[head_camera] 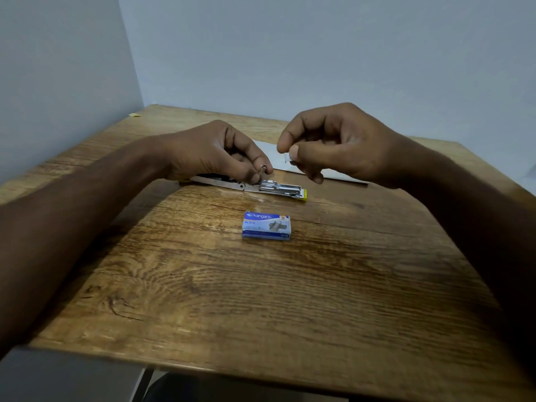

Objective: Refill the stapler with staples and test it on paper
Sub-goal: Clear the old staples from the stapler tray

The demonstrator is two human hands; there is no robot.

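A yellow stapler [278, 189] lies opened flat on the wooden table [261, 285], its metal staple channel facing up. My left hand [214, 152] rests on the stapler's left part and pinches a small metal piece [263, 168] between thumb and forefinger. Just to the right, my right hand [333, 143] hovers above the stapler's right end, thumb and forefinger pinched on a small strip of staples [288, 158]. In front of the stapler sits a blue staple box [266, 225], closed. A white sheet of paper [327, 172] lies behind the stapler, partly hidden by my right hand.
Grey walls meet in a corner behind the table at the back left. A small yellow scrap [135, 114] lies at the table's far left corner. A loose staple [317, 219] lies to the right of the box. The table's front edge runs below my forearms.
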